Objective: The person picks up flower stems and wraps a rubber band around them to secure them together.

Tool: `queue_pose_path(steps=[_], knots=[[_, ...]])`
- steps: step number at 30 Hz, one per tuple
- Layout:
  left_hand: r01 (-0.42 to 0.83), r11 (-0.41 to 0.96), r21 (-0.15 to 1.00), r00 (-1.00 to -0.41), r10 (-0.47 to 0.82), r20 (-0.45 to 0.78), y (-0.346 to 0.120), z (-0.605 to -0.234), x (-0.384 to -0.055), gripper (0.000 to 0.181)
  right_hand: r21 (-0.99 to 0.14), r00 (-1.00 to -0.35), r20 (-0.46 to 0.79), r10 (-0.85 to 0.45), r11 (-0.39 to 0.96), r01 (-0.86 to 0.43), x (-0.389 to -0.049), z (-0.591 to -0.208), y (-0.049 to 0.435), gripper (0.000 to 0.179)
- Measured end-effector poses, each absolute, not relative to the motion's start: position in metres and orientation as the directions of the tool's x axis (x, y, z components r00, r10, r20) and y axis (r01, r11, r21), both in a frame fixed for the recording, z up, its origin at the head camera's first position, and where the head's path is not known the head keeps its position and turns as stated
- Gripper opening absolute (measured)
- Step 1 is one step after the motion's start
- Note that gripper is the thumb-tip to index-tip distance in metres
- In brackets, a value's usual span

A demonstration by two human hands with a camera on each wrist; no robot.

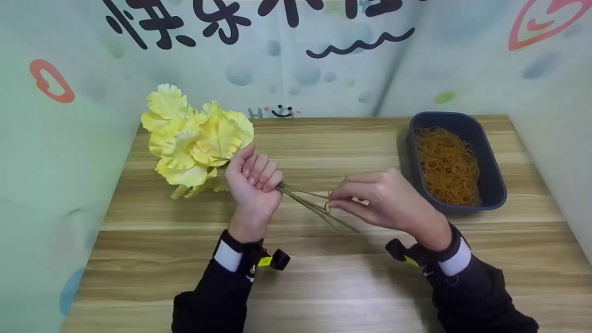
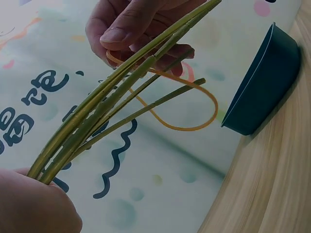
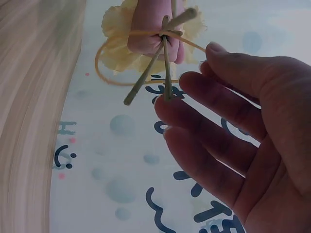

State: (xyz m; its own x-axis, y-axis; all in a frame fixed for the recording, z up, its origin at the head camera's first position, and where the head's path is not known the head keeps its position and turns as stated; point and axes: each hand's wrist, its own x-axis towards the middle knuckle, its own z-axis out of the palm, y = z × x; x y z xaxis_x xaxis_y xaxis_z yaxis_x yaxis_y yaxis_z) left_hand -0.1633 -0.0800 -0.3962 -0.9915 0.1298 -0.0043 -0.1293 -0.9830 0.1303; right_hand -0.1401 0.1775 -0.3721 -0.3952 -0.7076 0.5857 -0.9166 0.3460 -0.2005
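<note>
A bunch of ruffled yellow flowers (image 1: 194, 138) points to the back left in the head view. My left hand (image 1: 254, 187) grips their green stems (image 1: 301, 200), fingers curled round the bundle just below the blooms. The bare stem ends stick out to the right, slightly fanned. Between thumb and index finger, my right hand (image 1: 391, 199) pinches a thin tan rubber band (image 2: 216, 109). Stretched into a long loop, the band crosses the stem ends in both wrist views. The right hand's other fingers (image 3: 204, 165) are loosely bent, below the index finger in the right wrist view.
A dark blue plastic tub (image 1: 496, 185) stands at the back right, holding a heap of tan rubber bands (image 1: 446, 166). The wood-grain table (image 1: 323, 286) meets a printed backdrop (image 1: 286, 69) along its back edge. Small cameras (image 1: 280, 260) are strapped to both wrists.
</note>
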Motion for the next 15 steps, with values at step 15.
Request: queue_pose_path(steps=[15], knots=[[-0.125, -0.985, 0.123, -0.992, 0.125, -0.002, -0.0813, -0.3962, -0.1637, 0.047, -0.186, -0.32, 0.538, -0.779, 0.261, -0.947, -0.1394, -0.3712, 0.1811, 0.011]])
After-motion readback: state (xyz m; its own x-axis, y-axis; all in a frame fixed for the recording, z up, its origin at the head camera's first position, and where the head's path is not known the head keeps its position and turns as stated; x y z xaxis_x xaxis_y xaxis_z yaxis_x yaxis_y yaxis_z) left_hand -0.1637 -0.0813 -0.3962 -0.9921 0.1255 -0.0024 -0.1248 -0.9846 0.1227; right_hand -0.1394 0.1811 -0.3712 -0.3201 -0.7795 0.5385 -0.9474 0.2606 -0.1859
